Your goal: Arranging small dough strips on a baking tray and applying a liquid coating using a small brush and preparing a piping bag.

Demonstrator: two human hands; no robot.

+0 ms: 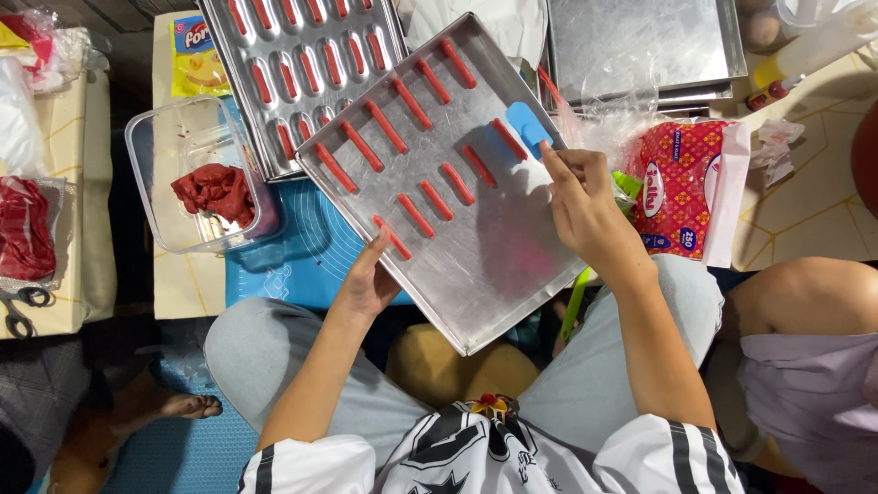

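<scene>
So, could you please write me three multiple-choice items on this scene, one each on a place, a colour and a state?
1. Where does the lump of red dough lie?
A. In the clear plastic container
B. On the flat metal tray
C. On the blue mat

2. What colour is the spatula head held by the right hand?
A. Green
B. Blue
C. White

3. How does the left hand hold the flat metal tray?
A. Palm pressed flat on top
B. Not touching it
C. Gripping its near edge

Answers: 1 A, the lump sits inside the clear plastic container; 2 B, the head against the tray is light blue; 3 C, the fingers curl onto the tray's edge beside the red dough strips.
</scene>
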